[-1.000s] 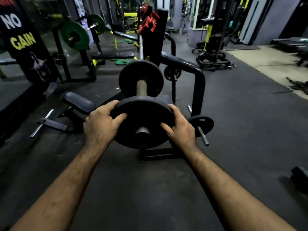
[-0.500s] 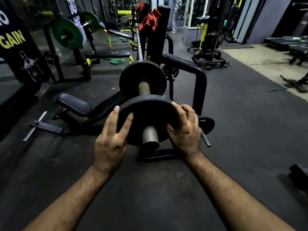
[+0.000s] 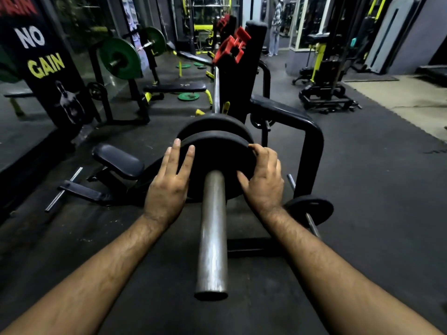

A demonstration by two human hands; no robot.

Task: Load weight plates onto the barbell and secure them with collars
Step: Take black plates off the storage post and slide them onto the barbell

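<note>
Head view shows your left hand (image 3: 169,187) laid flat, fingers straight, against the left face of the near weight plate (image 3: 217,160) at frame centre, while your right hand (image 3: 263,182) curls its fingers over the plate's right rim with the thumb on its face. The plate sits far up the barbell sleeve (image 3: 212,238), nearly against the inner weight plate (image 3: 212,123); whether a narrow gap remains between them cannot be told. Risk: the right fingers wrap the rim where the two plates meet, so a final push may pinch them. Uneven pressure from one flat hand and one gripping hand may also cock the plate on the sleeve and bind it short of full seating. No collar is on the sleeve; an unsecured plate may slide outward if the bar tips in the bench rack (image 3: 312,151). The red collars (image 3: 232,48) rest on the upright in the upper centre, and a small spare plate (image 3: 309,209) sits on a storage peg at right. Compared with the earlier frames, the plate has travelled from the sleeve tip inward, much more bare sleeve now projects toward you, and your left hand has changed from gripping the rim to pressing flat.
</note>
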